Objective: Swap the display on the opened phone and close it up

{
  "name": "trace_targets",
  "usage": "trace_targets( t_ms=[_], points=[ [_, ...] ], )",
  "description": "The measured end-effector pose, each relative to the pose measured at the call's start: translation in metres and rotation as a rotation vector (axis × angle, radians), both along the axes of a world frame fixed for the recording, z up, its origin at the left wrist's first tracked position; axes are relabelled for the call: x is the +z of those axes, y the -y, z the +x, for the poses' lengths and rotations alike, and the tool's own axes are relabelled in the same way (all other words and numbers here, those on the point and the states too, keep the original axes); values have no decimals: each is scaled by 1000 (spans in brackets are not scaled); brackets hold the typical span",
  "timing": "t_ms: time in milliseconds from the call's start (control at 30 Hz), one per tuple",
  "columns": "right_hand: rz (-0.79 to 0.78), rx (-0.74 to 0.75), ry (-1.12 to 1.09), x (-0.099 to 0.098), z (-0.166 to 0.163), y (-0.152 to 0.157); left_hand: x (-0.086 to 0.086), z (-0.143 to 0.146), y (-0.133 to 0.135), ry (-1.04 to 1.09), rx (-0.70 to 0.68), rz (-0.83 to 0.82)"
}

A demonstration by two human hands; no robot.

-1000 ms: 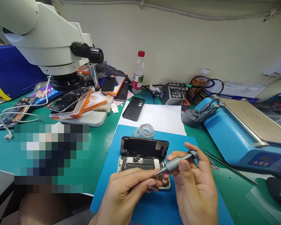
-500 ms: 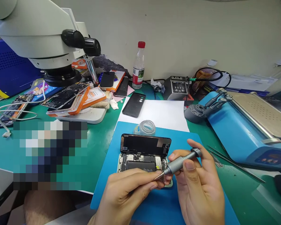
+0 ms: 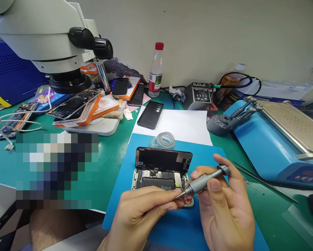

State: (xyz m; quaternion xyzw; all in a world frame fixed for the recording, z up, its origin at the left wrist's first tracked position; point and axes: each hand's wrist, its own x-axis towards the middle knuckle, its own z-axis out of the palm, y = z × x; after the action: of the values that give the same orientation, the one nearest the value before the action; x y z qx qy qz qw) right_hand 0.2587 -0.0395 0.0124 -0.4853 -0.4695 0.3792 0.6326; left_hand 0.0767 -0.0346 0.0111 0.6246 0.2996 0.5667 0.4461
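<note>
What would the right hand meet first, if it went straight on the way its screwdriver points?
Most likely the left hand: the screwdriver in the right hand points down and leftward at the left fingertips. Whether the tip touches them is unclear.

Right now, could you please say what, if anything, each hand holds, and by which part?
The right hand holds the grey screwdriver by its handle. The left hand is at the screwdriver's tip; what it grips, if anything, cannot be told.
</note>
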Motion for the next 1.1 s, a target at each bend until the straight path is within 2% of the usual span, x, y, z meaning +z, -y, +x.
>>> trace_targets(
  t_ms=[267, 667, 933, 1100],
  points=[
    [16, 12, 57, 2, -1, -3, 1, 0, 2, -8, 11, -3],
    [-11, 72, -141, 5, -4, -5, 0, -1, 2, 7, -25, -13],
    [-16, 54, -99, 7, -4, -5, -2, -1, 3, 14, -27, -9],
    [7, 152, -173, 7, -4, -9, -2, -1, 2, 22, -44, 0]
  ],
)
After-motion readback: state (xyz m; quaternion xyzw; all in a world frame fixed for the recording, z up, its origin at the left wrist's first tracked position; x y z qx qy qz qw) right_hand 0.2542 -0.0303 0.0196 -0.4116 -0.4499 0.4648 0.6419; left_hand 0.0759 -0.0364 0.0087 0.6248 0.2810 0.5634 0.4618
